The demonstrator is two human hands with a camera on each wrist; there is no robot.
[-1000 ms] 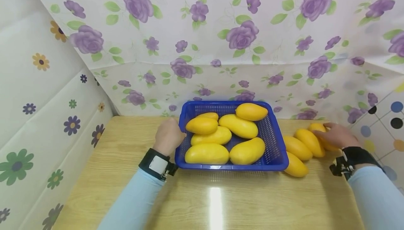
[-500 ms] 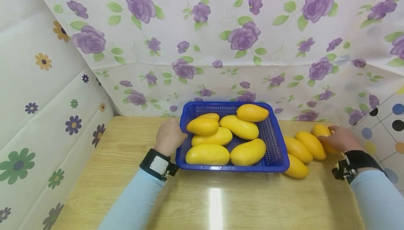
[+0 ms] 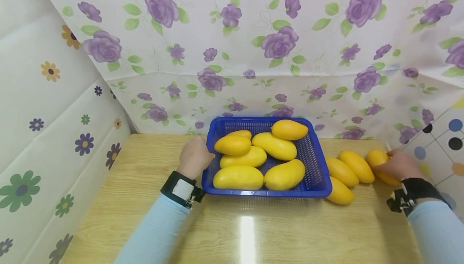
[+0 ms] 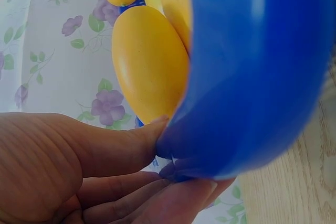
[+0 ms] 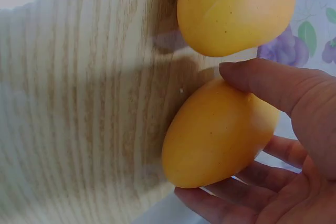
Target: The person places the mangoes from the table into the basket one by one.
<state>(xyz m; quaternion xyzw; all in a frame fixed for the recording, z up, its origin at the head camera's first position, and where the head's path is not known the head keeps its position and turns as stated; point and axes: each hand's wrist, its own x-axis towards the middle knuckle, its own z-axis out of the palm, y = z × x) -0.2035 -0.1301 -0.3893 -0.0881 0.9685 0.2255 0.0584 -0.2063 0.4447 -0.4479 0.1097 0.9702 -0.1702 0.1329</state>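
Observation:
My left hand (image 3: pixel 195 158) pinches the left rim of a blue plastic basket (image 3: pixel 264 192); in the left wrist view, thumb and fingers close on the rim's corner (image 4: pixel 210 150). Several yellow mangoes lie in the basket, one of them a mango (image 3: pixel 238 177) at its front left. On the table's right side my right hand (image 3: pixel 403 165) holds a mango (image 3: pixel 378 159). The right wrist view shows the thumb on one side of this mango (image 5: pixel 218 135) and the curled fingers round the other. A second mango (image 5: pixel 236 11) lies apart from it.
Three loose mangoes sit between the basket and my right hand, including a mango (image 3: pixel 356 166) nearest the hand. The wooden table (image 3: pixel 308 232) meets a floral cloth wall (image 3: pixel 246 50) behind the basket. Patterned cloth also stands at left and right.
My right hand has moved a little to the right with its mango, widening the gap to the neighbouring mango. The left hand stays on the basket rim.

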